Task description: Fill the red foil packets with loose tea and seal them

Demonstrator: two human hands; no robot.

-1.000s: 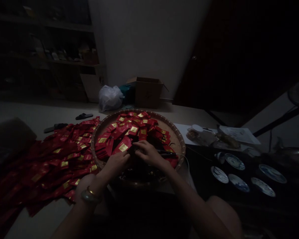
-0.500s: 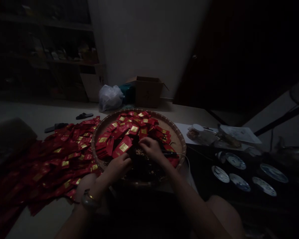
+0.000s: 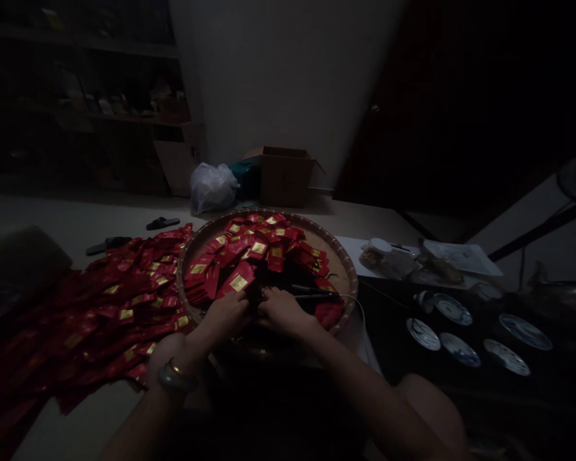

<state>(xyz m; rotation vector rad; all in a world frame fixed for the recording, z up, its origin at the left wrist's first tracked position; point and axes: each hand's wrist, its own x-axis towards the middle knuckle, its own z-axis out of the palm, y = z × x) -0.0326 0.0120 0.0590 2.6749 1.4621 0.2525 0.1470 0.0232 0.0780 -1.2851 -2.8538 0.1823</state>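
In dim light, a round woven bamboo tray [image 3: 348, 282] in front of me holds a heap of red packets [image 3: 256, 250] with gold labels. My left hand [image 3: 227, 315], bangles on its wrist, is over the tray's near side with its fingers curled together. Close beside it, my right hand [image 3: 284, 312] is also closed, knuckles up. Whatever lies between the fingers is hidden in dark shadow. Just right of my right hand, a slim pen-like tool [image 3: 315, 292] with a pale cable rests in the tray.
Many more red packets [image 3: 125, 301] spread over the floor at left, near dark slippers [image 3: 162, 223]. Several blue-and-white dishes [image 3: 454, 310] stand on a dark surface at right. Behind the tray are a cardboard box [image 3: 288, 179] and a white plastic bag [image 3: 214, 187].
My right hand has moved down and slightly left, closer to my body, and its fingers have curled in. My left hand has shifted slightly left and up. The packets look unchanged.
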